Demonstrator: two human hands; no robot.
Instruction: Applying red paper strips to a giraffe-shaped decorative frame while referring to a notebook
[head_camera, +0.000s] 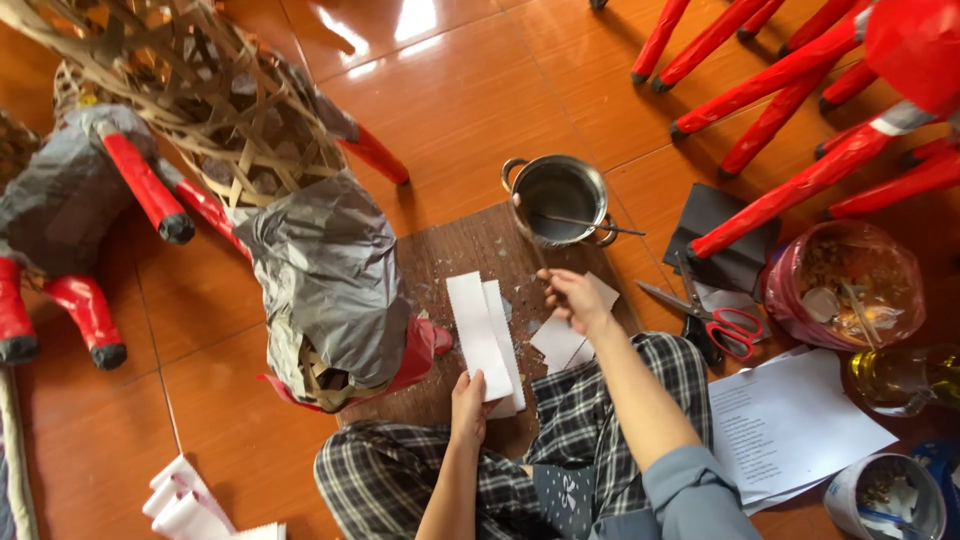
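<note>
On the orange tiled floor (470, 100) a person sits cross-legged in checked trousers, with a dark wooden board (470, 250) lying in front of the knees. The left hand (467, 400) rests on the near end of the white paper strips (482, 335), fingers pressed down flat on them; the strips lie lengthwise on the board, one partly over the other. The right hand (572, 297) hovers just beyond, fingers pinched together around something thin — too small to tell what — above a white paper sheet (560, 340) that lies beside the strips.

At the far edge of the board stands a small metal pot (558, 200) with two handles and a thin stick resting across its rim. Left of the board lies a woven bamboo animal frame (220, 110), partly covered in crumpled grey paper (325, 280), its red end touching the board close to the strips. Another grey-papered figure with red legs (60, 220) lies further left.

To the right, red-handled scissors (715, 325) lie on the floor near a dark paper sheet (715, 235) and a pink plastic jar (842, 285) full of scraps. A printed page (790, 425) lies beside the right knee. Red-wrapped legs (780, 90) of more figures stand at the upper right — well apart from the hands.
</note>
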